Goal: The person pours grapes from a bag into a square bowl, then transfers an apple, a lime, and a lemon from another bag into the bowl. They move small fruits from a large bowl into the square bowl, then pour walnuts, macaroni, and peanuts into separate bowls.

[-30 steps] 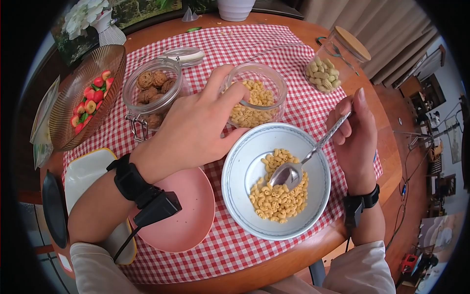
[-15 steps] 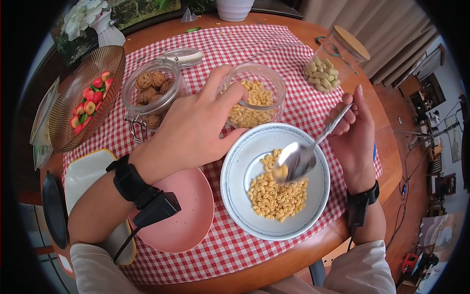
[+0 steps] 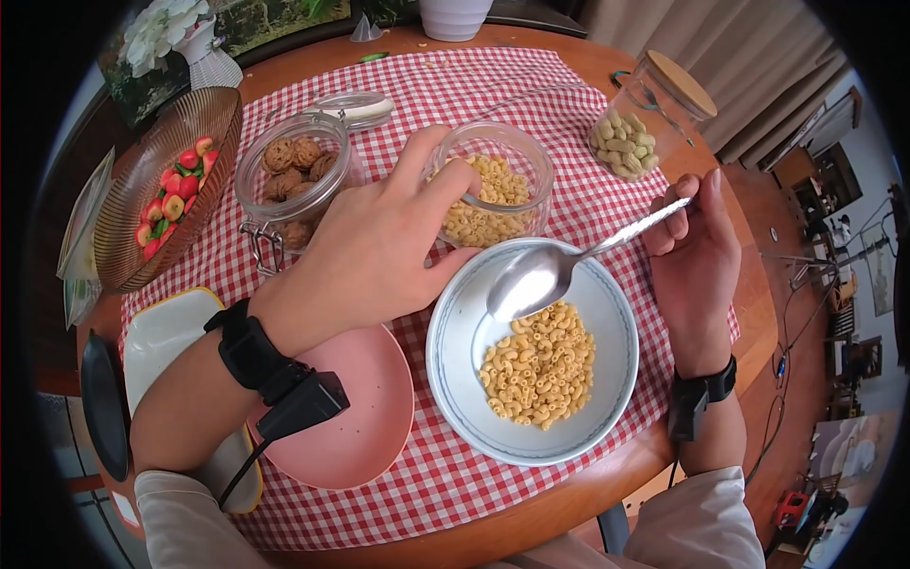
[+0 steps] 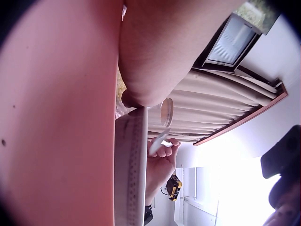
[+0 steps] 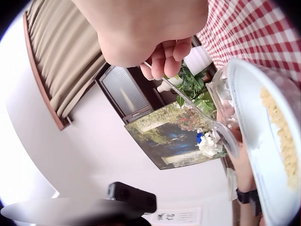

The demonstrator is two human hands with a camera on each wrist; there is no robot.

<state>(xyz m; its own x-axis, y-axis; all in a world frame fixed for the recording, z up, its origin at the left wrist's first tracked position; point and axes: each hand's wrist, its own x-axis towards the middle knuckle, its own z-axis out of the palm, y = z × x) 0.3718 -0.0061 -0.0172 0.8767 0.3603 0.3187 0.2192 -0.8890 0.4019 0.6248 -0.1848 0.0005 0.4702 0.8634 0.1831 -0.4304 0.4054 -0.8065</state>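
Note:
My right hand [image 3: 697, 261] pinches the handle end of a metal spoon [image 3: 534, 283], its bowl shiny with glare and held above the blue-rimmed white bowl [image 3: 607, 379]. Small curved macaroni [image 3: 540, 370] lies heaped in that bowl. My left hand [image 3: 379, 237] grips the near left side of an uncovered glass jar [image 3: 542, 204], which also contains macaroni, with the index finger bent over its rim. The left thumb lies right at the bowl's rim. In the right wrist view, the spoon [image 5: 188, 101] slants from the curled right fingers toward the bowl [image 5: 254, 127].
A pink plate [image 3: 365, 427] sits under the left forearm, partly over a pale yellow-edged dish [image 3: 161, 332]. An opened clip jar of walnuts [image 3: 294, 166] stands left of the macaroni jar. Peanuts fill part of a wood-lidded jar [image 3: 630, 142]. A ribbed amber bowl [image 3: 123, 228] bears small red fruits.
The spoon has risen out of the macaroni and shifted toward the bowl's far left side. My right hand has turned slightly with it; the left hand stays on the jar.

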